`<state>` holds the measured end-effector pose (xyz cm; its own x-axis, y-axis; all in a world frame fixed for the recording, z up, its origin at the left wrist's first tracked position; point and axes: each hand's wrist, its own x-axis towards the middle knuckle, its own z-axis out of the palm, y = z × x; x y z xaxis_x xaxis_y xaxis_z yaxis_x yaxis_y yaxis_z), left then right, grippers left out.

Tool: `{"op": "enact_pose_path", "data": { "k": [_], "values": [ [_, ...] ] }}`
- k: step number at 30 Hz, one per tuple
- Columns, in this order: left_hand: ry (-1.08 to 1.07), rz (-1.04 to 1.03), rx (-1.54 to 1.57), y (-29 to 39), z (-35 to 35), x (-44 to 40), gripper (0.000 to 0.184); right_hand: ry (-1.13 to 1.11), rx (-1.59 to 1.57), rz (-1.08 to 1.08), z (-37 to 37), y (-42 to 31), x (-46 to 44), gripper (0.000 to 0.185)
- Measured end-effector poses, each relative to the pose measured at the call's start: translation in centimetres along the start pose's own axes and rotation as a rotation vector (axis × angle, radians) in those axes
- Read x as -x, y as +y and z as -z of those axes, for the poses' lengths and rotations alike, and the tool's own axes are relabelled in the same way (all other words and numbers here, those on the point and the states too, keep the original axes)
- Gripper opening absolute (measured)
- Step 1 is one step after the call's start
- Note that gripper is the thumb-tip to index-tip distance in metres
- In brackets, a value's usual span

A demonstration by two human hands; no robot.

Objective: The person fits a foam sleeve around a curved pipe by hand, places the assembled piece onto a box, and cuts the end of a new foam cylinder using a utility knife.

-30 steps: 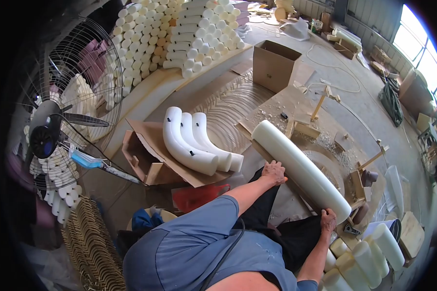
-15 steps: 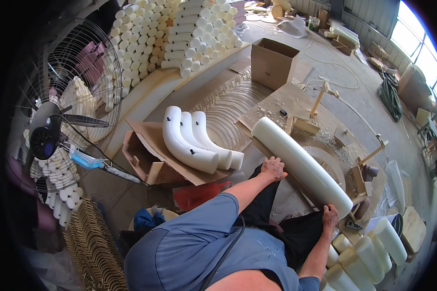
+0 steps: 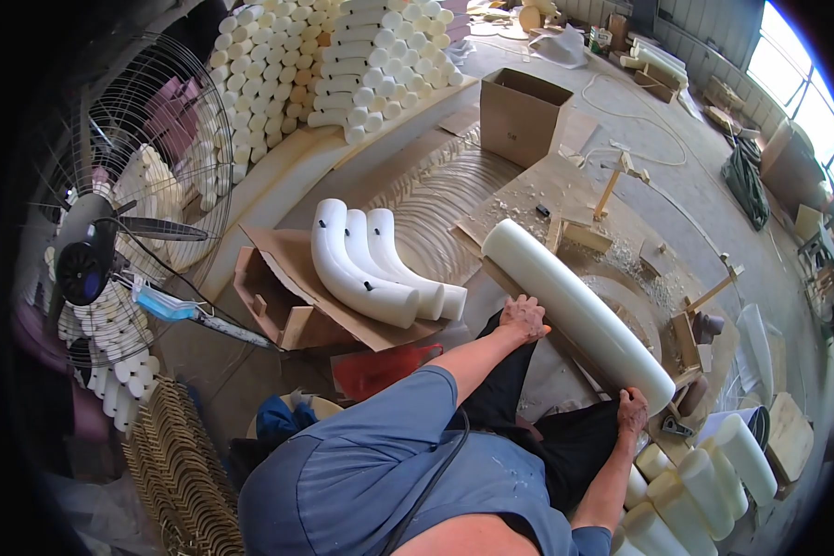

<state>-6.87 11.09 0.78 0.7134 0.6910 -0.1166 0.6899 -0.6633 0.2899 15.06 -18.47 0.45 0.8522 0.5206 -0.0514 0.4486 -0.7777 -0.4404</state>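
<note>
A long white foam cylinder [image 3: 579,315] lies slantwise in front of me on a wooden piece, over a board scattered with chips. My left hand [image 3: 524,320] is closed at the near side of the cylinder, around its middle; what its fingers grip is hidden. At the cylinder's lower right end, my right hand [image 3: 632,410] has its fingers bent against the foam. Several curved white foam pieces [image 3: 366,278] with small black marks rest on an opened cardboard box [image 3: 292,320] to the left.
A caged fan [image 3: 88,246] stands at the left, with stacked foam tubes [image 3: 380,69] behind. An open carton [image 3: 521,125] sits beyond the board. Wooden posts [image 3: 610,193] rise from the board. More foam cylinders [image 3: 704,482] lie at the lower right.
The cylinder's far end has shifted slightly upward in view, and my right hand has moved slightly right. Both hands keep their places along the cylinder.
</note>
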Motion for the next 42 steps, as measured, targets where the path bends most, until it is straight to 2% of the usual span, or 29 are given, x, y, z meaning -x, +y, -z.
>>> {"op": "enact_pose_path", "data": {
  "k": [25,28,31,34,40,42],
  "values": [
    [-0.005,0.004,-0.006,0.1,0.3,0.0,0.045,-0.018,0.022,-0.022,0.2,-0.2,0.2,0.028],
    [-0.001,0.005,-0.011,0.2,0.4,0.0,0.046,-0.054,0.109,0.048,0.2,-1.0,0.5,0.026],
    [0.008,0.003,-0.014,0.3,0.4,-0.3,0.046,0.012,0.03,0.385,-1.4,-1.7,0.7,0.03],
    [0.005,-0.005,-0.02,0.9,0.2,-0.2,0.046,-0.062,-0.083,0.56,-3.1,-4.7,1.2,0.038],
    [-0.026,0.011,-0.027,0.4,0.7,-0.3,0.048,-0.022,0.027,0.435,-6.7,-6.6,0.5,0.043],
    [-0.033,0.021,-0.014,0.2,0.6,-0.3,0.047,0.019,-0.001,0.429,-7.4,-6.5,0.7,0.039]
  ]
}}
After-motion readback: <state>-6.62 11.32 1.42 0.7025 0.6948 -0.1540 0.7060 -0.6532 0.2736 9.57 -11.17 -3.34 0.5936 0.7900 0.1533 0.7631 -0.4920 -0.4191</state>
